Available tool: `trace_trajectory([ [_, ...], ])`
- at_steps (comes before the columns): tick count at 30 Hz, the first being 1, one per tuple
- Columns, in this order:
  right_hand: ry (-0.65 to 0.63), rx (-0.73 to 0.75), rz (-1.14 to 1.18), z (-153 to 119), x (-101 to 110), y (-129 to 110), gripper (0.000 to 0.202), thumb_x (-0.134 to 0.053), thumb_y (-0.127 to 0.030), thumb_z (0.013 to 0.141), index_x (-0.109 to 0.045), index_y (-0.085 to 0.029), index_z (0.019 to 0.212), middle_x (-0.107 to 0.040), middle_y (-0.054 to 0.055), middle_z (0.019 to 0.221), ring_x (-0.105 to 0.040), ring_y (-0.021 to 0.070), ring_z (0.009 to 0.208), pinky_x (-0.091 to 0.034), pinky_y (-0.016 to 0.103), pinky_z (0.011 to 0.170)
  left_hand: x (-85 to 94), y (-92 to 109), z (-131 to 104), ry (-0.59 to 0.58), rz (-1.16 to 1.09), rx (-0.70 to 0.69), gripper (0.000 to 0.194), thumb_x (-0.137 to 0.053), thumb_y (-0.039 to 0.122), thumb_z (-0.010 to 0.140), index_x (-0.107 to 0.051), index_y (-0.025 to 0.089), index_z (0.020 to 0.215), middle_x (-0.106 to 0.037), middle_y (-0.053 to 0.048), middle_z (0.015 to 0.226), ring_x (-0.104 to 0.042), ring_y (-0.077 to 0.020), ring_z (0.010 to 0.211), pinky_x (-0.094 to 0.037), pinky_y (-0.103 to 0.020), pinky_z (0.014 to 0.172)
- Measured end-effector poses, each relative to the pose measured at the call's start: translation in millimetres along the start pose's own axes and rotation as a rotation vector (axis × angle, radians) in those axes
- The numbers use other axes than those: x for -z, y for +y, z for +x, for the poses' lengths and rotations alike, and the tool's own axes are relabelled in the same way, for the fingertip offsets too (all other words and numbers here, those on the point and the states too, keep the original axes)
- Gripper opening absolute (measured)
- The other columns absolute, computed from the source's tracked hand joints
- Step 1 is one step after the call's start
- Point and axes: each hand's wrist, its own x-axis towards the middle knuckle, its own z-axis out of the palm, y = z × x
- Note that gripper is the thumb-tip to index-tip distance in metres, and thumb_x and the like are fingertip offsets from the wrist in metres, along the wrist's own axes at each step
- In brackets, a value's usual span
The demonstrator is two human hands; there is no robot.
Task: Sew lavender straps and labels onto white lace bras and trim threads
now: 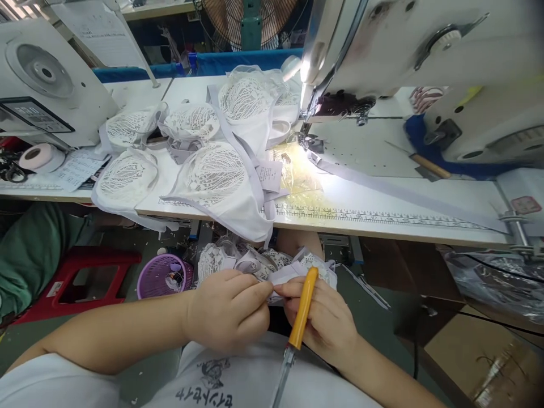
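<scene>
My left hand (232,309) is closed, its thumb and fingertips pinched together against the fingertips of my right hand (325,317). What lies in the left pinch is too small to make out. Held in my right hand is an orange-handled tool (304,309), its thin metal shaft slanting down toward my shirt; its exact kind does not show. Right thumb and forefinger are pinched as well. A white lace bra (317,263) lies in my lap just behind both hands, partly covered by them.
Several white lace bras (215,173) are spread on the sewing table (382,212), some hanging over its front edge. A lit sewing machine (408,45) stands at right, with a pale strip (382,190) by its needle. Down left are a purple basket (148,277) and red stool (79,280).
</scene>
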Motion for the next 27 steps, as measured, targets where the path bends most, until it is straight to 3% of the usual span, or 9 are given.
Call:
trace_trajectory([
  [8,0.037,0.009,-0.008,0.6,-0.4,-1.4,0.021,-0.054,0.0,0.074,-0.055,-0.018,0.084,-0.073,0.01,0.082,-0.067,0.0183,0.071,-0.055,0.032,0.063,2.9,0.1,3.9,0.01,-0.016,-0.004,0.015,-0.047,0.007,0.074,-0.055,0.014,0.063,-0.061,-0.006,0.062,-0.05,-0.015,0.053,-0.038,-0.027,0.042],
  [15,0.004,0.031,0.051,-4.9,0.0,1.3,0.018,-0.054,-0.001,0.075,-0.055,-0.018,0.081,-0.072,0.01,0.087,-0.065,0.0201,0.077,-0.055,0.034,0.065,5.3,0.6,6.4,0.031,-0.036,0.023,0.018,-0.041,0.006,0.077,-0.053,0.014,0.067,-0.06,-0.006,0.059,-0.052,-0.0156,0.052,-0.038,-0.027,0.042],
  [19,-0.006,0.012,0.089,-7.2,-0.6,2.2,0.021,-0.054,0.002,0.073,-0.055,-0.017,0.082,-0.071,0.011,0.088,-0.064,0.0199,0.08,-0.054,0.034,0.068,6.6,0.7,8.0,-0.021,-0.059,0.033,0.018,-0.038,0.008,0.081,-0.055,0.012,0.078,-0.062,-0.007,0.064,-0.054,-0.0163,0.055,-0.042,-0.028,0.045],
  [23,0.008,-0.084,0.174,-5.3,-3.0,1.8,0.026,-0.049,0.005,0.071,-0.054,-0.019,0.08,-0.069,0.008,0.085,-0.062,0.0176,0.077,-0.052,0.031,0.065,5.2,1.3,7.3,-0.121,-0.073,0.186,0.011,-0.046,0.012,0.084,-0.056,0.012,0.086,-0.062,-0.005,0.07,-0.053,-0.0142,0.059,-0.043,-0.026,0.051],
  [27,-0.057,-0.335,0.24,-1.4,-3.2,0.3,0.02,-0.049,-0.003,0.07,-0.054,-0.021,0.076,-0.066,0.003,0.078,-0.06,0.0165,0.069,-0.049,0.028,0.058,4.8,-1.6,8.7,-0.214,-0.165,0.318,0.011,-0.049,0.019,0.085,-0.058,0.015,0.08,-0.056,-0.002,0.067,-0.05,-0.0119,0.058,-0.038,-0.022,0.049],
])
